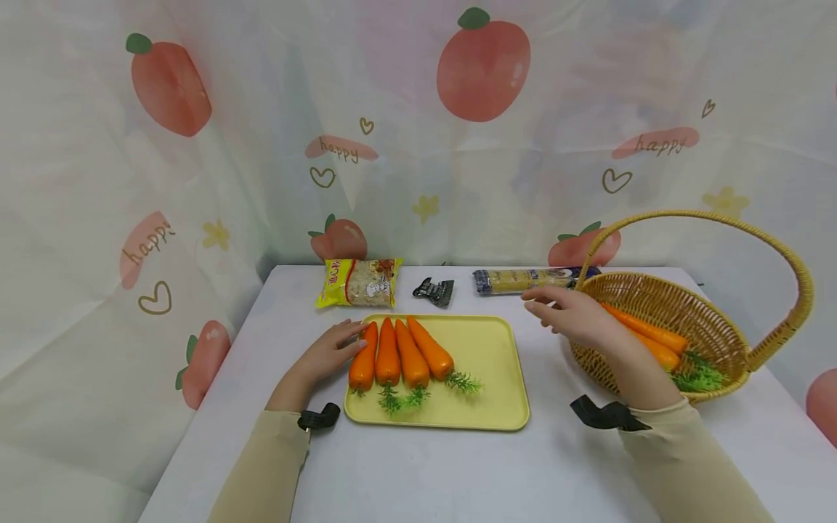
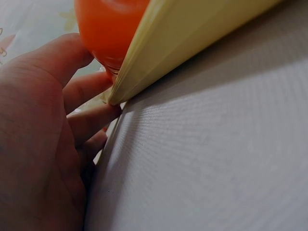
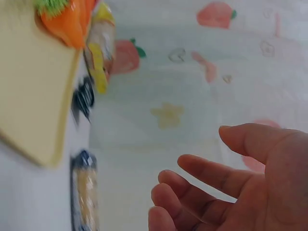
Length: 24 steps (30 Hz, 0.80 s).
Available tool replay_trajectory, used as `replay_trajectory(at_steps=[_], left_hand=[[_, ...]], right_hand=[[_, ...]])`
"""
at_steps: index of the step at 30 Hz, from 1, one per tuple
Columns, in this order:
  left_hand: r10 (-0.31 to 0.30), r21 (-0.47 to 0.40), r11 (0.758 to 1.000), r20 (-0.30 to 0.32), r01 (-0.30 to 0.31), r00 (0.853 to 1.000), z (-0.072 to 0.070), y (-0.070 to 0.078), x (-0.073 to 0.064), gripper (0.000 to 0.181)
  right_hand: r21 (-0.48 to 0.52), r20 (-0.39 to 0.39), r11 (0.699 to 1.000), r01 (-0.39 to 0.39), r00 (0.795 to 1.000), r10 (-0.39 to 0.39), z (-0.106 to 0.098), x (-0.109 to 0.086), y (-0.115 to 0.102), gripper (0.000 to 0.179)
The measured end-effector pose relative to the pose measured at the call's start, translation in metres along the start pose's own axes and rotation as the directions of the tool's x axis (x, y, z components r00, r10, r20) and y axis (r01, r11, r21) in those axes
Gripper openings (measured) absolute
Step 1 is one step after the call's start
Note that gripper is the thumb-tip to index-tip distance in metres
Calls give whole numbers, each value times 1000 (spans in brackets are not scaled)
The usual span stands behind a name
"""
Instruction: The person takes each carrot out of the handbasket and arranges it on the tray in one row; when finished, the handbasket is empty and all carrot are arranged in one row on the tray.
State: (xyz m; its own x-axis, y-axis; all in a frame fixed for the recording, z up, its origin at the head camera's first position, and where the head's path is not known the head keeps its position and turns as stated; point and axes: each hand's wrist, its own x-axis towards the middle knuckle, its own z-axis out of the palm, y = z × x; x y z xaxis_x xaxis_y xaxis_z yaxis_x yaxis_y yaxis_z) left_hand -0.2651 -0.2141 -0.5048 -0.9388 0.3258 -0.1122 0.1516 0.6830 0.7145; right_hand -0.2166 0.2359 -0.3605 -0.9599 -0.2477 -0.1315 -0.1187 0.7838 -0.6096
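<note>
My left hand [image 1: 329, 353] rests at the left rim of a yellow tray [image 1: 487, 370], its fingers loosely bent beside the leftmost carrot [image 1: 363, 363]. In the left wrist view, the thumb lies against that carrot [image 2: 108, 33] and the other fingertips are at the tray's edge [image 2: 144, 67]. Several orange carrots with green tops lie side by side on the tray's left half, tips pointing away from me. Raised between tray and basket, my right hand [image 1: 578, 317] holds nothing; its fingers [image 3: 211, 175] are relaxed and spread from the thumb. It partly hides the wicker basket [image 1: 709, 316].
Two carrots [image 1: 660, 335] with green tops lie in the basket, whose tall handle [image 1: 706, 218] arches over it. Along the back stand a yellow food bag [image 1: 362, 283], a small black packet [image 1: 434, 291] and a long blue-ended packet [image 1: 523, 280]. A printed curtain hangs behind.
</note>
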Motion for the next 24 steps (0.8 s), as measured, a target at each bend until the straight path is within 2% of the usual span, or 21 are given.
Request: replay_trajectory(at_steps=[6, 10, 14, 17, 20, 24], left_hand=[[-6, -5, 1000, 6, 6, 1000, 0, 2, -1, 58], [-5, 0, 1000, 1, 5, 1000, 0, 1, 0, 58], [4, -6, 1000, -2, -4, 1000, -1, 1, -1, 57], [12, -10, 1000, -1, -12, 1000, -1, 1, -1, 56], [13, -12, 1000, 0, -13, 1000, -1, 2, -2, 56], [16, -5, 1000, -3, -16, 1000, -1, 2, -2, 56]], right_hand=[[6, -29, 998, -65, 997, 65, -40, -17, 37, 64], [44, 3, 996, -76, 997, 76, -57, -21, 64, 61], [71, 86, 991, -109, 991, 103, -64, -21, 89, 66], [59, 149, 986, -155, 978, 145, -65, -20, 105, 74], [58, 201, 980, -192, 963, 177, -66, -19, 116, 81], [112, 235, 968, -225, 952, 194, -67, -18, 124, 82]])
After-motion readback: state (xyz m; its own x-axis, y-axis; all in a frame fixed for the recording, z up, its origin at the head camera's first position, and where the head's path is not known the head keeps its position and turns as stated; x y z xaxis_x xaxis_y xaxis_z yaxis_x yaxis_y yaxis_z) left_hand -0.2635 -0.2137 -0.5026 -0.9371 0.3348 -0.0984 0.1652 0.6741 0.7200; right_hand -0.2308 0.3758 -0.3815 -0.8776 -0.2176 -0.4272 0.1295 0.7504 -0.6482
